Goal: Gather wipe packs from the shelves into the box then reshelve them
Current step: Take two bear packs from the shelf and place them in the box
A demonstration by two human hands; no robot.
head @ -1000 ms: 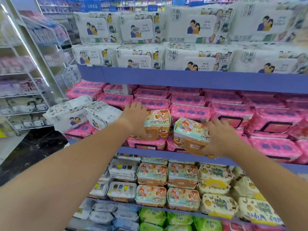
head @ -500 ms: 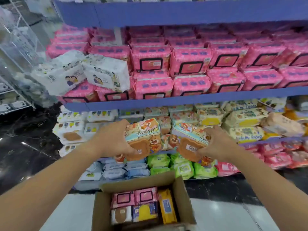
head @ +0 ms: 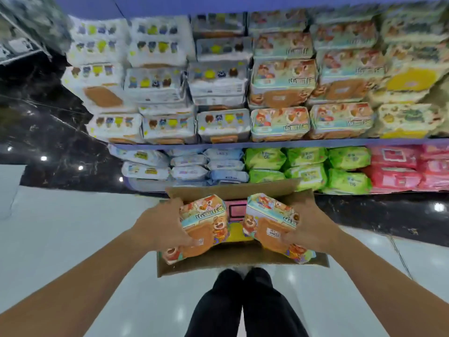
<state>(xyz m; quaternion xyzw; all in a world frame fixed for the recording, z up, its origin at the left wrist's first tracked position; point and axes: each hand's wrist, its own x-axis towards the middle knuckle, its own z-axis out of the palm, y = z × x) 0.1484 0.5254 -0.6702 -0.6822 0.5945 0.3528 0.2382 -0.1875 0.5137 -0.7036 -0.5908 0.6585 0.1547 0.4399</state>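
left hand (head: pixel 160 227): clenched on the left side of a bear-print wipe pack (head: pixel 206 227), thumb across its brown lid patch, fingers hidden behind it.
right hand (head: pixel 313 227): grasping a second bear-print pack (head: pixel 269 222) the same way, from its right side.
where the packs are: both tilted, side by side but apart, over the open top of the box; whether either touches the contents cannot be told.
box (head: pixel 243 261): cardboard, on the pale floor (head: pixel 73 227) just in front of the person, flaps open.
inside the box: a pink pack (head: pixel 237 210) at the far end and a yellow one (head: pixel 234 233) nearer show in the gap between the two held packs.
handling: the film wrap creases under the grip, so the packs look soft, squashy and probably a bit slick; the lid patch looks like the firmer part. holding across the short edge with the thumb on that patch seems safest.
step: likely lowering both into the box.
shelf (head: pixel 267 143): beyond the box, matching bear-print packs (head: pixel 279 124) stacked above the blue edge, green packs (head: pixel 306 166) below it.
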